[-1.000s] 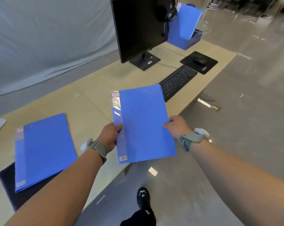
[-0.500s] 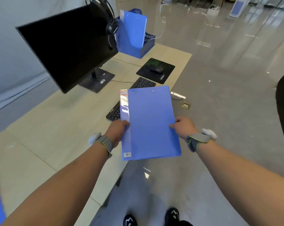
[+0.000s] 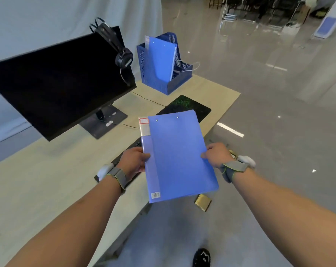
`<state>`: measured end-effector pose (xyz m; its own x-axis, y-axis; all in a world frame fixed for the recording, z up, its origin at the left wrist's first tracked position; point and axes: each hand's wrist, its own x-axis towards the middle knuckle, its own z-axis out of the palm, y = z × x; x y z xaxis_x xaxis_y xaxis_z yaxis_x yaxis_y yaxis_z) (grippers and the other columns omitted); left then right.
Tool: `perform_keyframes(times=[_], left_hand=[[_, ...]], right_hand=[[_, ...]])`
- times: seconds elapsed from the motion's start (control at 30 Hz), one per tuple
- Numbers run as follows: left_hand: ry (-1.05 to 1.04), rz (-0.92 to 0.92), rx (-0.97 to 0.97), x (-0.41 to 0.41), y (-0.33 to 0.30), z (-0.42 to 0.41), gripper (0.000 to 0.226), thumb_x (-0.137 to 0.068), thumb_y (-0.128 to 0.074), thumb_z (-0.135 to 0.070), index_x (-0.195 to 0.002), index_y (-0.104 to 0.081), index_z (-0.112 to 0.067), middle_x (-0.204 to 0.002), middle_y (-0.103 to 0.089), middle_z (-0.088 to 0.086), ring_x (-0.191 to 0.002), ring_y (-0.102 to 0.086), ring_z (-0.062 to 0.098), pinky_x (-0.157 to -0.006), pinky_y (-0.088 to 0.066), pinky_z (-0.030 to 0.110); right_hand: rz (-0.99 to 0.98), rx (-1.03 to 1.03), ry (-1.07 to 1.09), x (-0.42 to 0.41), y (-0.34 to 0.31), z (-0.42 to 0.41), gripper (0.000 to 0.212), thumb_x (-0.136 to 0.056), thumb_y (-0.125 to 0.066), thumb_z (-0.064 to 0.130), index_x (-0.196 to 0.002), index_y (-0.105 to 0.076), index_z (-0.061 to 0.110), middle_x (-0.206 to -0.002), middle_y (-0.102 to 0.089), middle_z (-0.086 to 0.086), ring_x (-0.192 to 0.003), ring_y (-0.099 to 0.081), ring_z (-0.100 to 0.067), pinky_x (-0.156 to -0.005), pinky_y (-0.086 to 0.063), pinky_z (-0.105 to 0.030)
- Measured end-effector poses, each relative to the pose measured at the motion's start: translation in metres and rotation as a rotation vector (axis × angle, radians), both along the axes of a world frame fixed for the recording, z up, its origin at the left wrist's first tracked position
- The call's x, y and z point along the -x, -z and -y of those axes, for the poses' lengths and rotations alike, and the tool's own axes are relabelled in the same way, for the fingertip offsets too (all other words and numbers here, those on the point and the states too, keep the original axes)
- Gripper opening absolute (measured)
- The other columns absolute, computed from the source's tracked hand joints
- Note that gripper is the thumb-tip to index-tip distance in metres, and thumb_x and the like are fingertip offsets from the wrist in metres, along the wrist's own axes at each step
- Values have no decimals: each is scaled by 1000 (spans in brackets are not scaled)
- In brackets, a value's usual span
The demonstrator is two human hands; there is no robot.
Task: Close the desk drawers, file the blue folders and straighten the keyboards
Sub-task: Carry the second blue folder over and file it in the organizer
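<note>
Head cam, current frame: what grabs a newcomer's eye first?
The blue folder at centre, gripped by the left hand and right hand at its side edges, over the desk's front edge. Next, the dark monitor at left, a headset hung on its corner. Behind, a blue file rack already holds a folder.

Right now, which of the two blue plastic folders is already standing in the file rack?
The far blue plastic folder, upright in the perforated blue file rack; both hands hold the other.
</note>
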<state>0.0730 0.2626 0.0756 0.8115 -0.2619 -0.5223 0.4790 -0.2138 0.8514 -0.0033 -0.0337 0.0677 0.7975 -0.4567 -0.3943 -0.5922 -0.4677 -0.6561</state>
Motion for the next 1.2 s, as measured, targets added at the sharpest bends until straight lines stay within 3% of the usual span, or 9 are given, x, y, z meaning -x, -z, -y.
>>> perform_keyframes(times=[0.1, 0.2, 0.43, 0.57, 0.67, 0.8, 0.93, 1.07, 1.2], left_hand=[[-73, 3, 5, -10, -11, 40, 16, -90, -58, 6, -102, -68, 3, -92, -76, 17, -68, -73, 27, -58, -59, 33], [-157, -8, 51, -31, -24, 74, 12, -86, -59, 4, -97, -63, 0, -94, -73, 22, -71, -73, 32, -60, -58, 36], [-257, 65, 103, -94, -33, 115, 29, -81, -54, 1, -104, -71, -5, -97, -77, 18, -76, -73, 38, -64, -59, 45], [-377, 167, 90, -153, -32, 141, 30, -77, -54, 1, -101, -71, -2, -99, -75, 20, -74, -69, 36, -64, -57, 43], [-439, 225, 101, -195, -40, 163, 27, -73, -53, 2, -97, -65, 7, -84, -70, 16, -71, -64, 32, -62, -51, 41], [-471, 281, 131, -241, -55, 189, 26, -72, -52, -1, -92, -69, -2, -83, -72, 12, -70, -65, 32, -59, -49, 39], [-503, 372, 153, -280, -71, 207, 32, -75, -52, -1, -98, -71, -11, -92, -77, 9, -75, -71, 30, -58, -54, 34], [-589, 485, 179, -311, -90, 224, 24, -83, -51, 8, -98, -64, -7, -80, -73, 4, -72, -67, 26, -59, -55, 37], [-595, 589, 182, -334, -106, 245, 22, -76, -60, 4, -83, -61, -17, -74, -65, 12, -68, -62, 27, -64, -54, 47]], right_hand=[[-7, 61, -105, -39, -19, 41, 13, -77, -65, 8, -72, -55, 12, -70, -46, -9, -66, -36, -19, -59, -29, -30], [47, 119, -159, -82, -33, 70, 16, -83, -61, 5, -75, -47, 7, -74, -43, -13, -69, -35, -22, -57, -25, -31], [95, 151, -237, -168, -35, 103, 40, -78, -58, 4, -62, -24, 20, -72, -27, -12, -69, -25, -22, -64, -17, -37], [57, 120, -293, -234, -32, 116, 31, -80, -61, 11, -67, -33, 16, -68, -35, -9, -65, -30, -23, -60, -21, -34], [58, 124, -315, -275, -32, 127, 16, -80, -61, 18, -88, -55, 5, -84, -61, -12, -69, -53, -31, -61, -35, -33], [39, 71, -369, -326, -42, 140, 34, -83, -64, 21, -110, -57, 0, -96, -67, -18, -77, -61, -31, -63, -39, -32], [118, 31, -433, -374, -62, 139, 36, -85, -66, 29, -103, -57, -1, -83, -59, -12, -71, -52, -25, -63, -36, -34], [238, -62, -578, -405, -90, 120, 51, -81, -72, 50, -118, -56, 17, -93, -61, 2, -73, -60, -16, -68, -48, -34], [353, -10, -777, -425, -119, 106, 77, -69, -74, 63, -129, -54, 20, -115, -55, 4, -101, -59, -12, -84, -48, -30]])
